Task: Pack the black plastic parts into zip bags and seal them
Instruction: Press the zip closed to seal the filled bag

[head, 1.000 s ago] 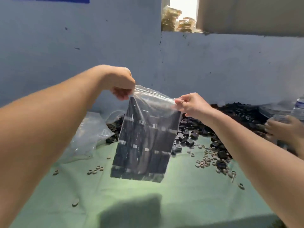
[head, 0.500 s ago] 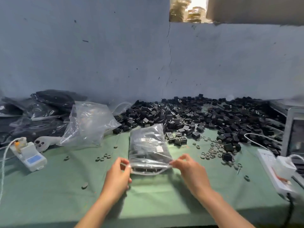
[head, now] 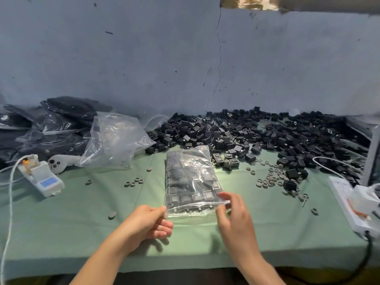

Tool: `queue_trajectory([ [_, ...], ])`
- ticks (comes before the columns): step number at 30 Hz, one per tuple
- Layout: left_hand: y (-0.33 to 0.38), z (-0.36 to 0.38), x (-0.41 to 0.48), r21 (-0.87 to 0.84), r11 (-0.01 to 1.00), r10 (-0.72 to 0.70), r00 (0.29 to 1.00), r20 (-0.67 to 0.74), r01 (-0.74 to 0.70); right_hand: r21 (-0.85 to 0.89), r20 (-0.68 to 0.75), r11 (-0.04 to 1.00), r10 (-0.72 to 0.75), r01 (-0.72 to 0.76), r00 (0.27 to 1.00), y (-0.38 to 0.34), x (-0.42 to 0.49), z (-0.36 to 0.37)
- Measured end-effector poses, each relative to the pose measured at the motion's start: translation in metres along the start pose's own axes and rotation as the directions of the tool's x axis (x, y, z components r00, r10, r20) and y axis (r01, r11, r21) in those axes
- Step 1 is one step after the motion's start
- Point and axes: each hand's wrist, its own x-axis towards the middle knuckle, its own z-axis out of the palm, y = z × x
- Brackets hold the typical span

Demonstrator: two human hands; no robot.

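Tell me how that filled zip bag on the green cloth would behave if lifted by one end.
Probably heavy for its size: the filled zip bag is packed tight with black parts. Likely to sag from the grip, since its film is thin and wrinkled. The glossy plastic may slip when pinched.

Left of filled zip bag (head: 190, 177): bare green cloth (head: 78, 227), passage open, few grey rings (head: 134, 183) scattered.
Behind bag: black parts pile (head: 246, 136) just beside far end, blocks reach to wall.
Right: denser rings, then power strip (head: 347, 200) at edge.
Far left: empty clear bag (head: 117, 138), white device (head: 44, 178), packed bags (head: 51, 124).
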Motion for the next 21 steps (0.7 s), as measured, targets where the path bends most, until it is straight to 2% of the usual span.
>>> queue_trajectory([
  [1,0.000,-0.002,0.001,0.005,1.000,-0.010,1.000,0.009,0.010,0.177,0.065,0.975,0.121,-0.131,0.991,-0.010,-0.008,0.009],
  [2,0.000,-0.003,0.001,0.008,1.000,-0.016,1.000,0.018,0.016,0.343,0.205,0.885,0.256,-0.314,0.945,-0.021,-0.014,0.019],
  [3,0.000,-0.004,0.001,0.017,1.000,-0.018,0.999,0.027,0.018,0.447,0.391,0.736,0.350,-0.509,0.851,-0.030,-0.019,0.029],
  [4,0.000,-0.004,0.001,0.035,0.999,-0.018,0.999,0.039,0.017,0.466,0.552,0.587,0.392,-0.662,0.736,-0.039,-0.022,0.037],
  [5,0.000,-0.005,0.000,0.062,0.998,-0.019,0.998,0.052,0.016,0.466,0.650,0.460,0.402,-0.756,0.645,-0.044,-0.022,0.044],
  [7,0.000,-0.005,-0.002,0.086,0.996,-0.025,0.996,0.082,0.018,0.519,0.715,0.240,0.405,-0.821,0.570,-0.050,-0.016,0.053],
  [9,0.000,-0.006,-0.002,0.049,0.999,-0.024,0.995,0.096,0.020,0.574,0.714,0.095,0.427,-0.813,0.554,-0.053,-0.007,0.058],
  [11,0.002,-0.007,-0.003,0.017,1.000,-0.022,0.994,0.105,0.020,0.582,0.716,0.053,0.440,-0.812,0.542,-0.055,0.002,0.062],
  [14,0.004,-0.009,-0.003,-0.015,0.999,-0.030,0.993,0.116,0.032,0.568,0.720,0.055,0.450,-0.821,0.529,-0.059,0.010,0.068],
  [21,0.002,-0.007,0.002,-0.045,0.999,-0.001,0.998,0.063,0.004,0.599,0.622,0.172,0.515,-0.782,0.589,-0.056,0.017,0.076],
])
